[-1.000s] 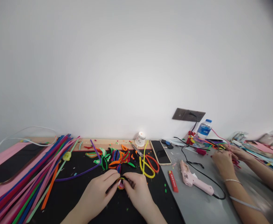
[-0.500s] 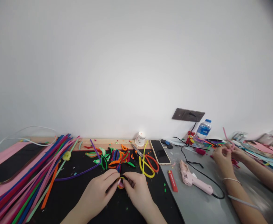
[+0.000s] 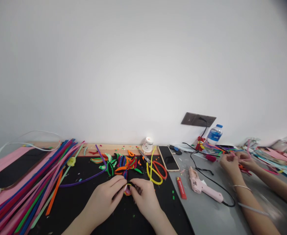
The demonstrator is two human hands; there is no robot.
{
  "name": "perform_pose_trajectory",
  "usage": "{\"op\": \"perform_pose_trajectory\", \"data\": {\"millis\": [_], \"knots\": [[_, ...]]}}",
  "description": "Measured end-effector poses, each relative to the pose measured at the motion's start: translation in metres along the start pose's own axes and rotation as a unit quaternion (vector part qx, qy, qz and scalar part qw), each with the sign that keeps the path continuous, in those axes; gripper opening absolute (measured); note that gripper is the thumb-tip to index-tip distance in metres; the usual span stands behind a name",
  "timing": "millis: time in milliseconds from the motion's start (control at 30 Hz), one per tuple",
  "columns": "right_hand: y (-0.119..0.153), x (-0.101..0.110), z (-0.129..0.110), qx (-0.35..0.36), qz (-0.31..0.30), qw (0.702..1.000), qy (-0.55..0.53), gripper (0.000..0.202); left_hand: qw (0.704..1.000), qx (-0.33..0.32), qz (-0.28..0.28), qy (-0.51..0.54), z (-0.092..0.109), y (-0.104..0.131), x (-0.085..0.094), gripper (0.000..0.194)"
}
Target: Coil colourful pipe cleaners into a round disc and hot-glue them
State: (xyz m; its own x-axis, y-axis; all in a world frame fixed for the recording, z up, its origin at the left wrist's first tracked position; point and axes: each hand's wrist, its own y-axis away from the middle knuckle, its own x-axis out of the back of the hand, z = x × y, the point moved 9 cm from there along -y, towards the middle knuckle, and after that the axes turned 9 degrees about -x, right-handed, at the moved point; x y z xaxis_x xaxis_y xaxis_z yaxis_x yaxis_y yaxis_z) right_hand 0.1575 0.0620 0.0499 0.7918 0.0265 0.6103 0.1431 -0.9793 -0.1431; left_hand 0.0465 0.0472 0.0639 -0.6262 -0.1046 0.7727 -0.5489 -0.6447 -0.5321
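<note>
A: What is the state of the left hand (image 3: 106,199) and the right hand (image 3: 144,197)?

B: Both hands are positioned over the middle of the black mat (image 3: 67,209). The fingertips of each hand pinch a small multicoloured piece (image 3: 127,190) between them. The fingers partly cover the piece; its full shape cannot be determined.

A: Which items are on the mat?

B: A cluster of curved fuzzy pieces (image 3: 126,164) in green, orange, red and blue lies on the far part of the mat, beyond the hands. A bent purple stem (image 3: 77,183) extends across the left part. Scissors (image 3: 144,156) with yellow and red handle loops lie at the far right part, and a yellow stem (image 3: 152,160) crosses the handles.

A: Which items surround the mat?

B: A bundle of long coloured stems (image 3: 42,186) lies along the left side of the mat, partly over it. An inverted white paper cup (image 3: 147,144) stands behind the far edge. A phone (image 3: 168,158) lies face up at the far right corner. A red item (image 3: 181,188) with pale lettering and a pink glue gun (image 3: 204,186) lie to the right of the mat. A water bottle (image 3: 214,135) stands farther right and back. Another person's hands (image 3: 230,163) are well to the right, holding a pink strand.
</note>
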Motion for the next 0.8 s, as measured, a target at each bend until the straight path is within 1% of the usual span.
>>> {"op": "perform_pose_trajectory", "data": {"millis": [200,600,800], "knots": [[0.0007,0.0002,-0.0019,-0.002,-0.003,1.000,0.004,0.017,1.000,-0.004,0.006,-0.001,0.0037,-0.0020,0.0040,0.023],[-0.0002,0.0021,-0.0047,-0.001,0.000,1.000,0.003,0.018,1.000,-0.003,0.002,-0.007,0.0030,-0.0018,0.0025,0.024],[0.0006,0.0018,-0.0040,-0.001,0.000,1.000,-0.001,0.017,1.000,-0.005,0.015,-0.007,0.0029,-0.0011,0.0036,0.024]]}}
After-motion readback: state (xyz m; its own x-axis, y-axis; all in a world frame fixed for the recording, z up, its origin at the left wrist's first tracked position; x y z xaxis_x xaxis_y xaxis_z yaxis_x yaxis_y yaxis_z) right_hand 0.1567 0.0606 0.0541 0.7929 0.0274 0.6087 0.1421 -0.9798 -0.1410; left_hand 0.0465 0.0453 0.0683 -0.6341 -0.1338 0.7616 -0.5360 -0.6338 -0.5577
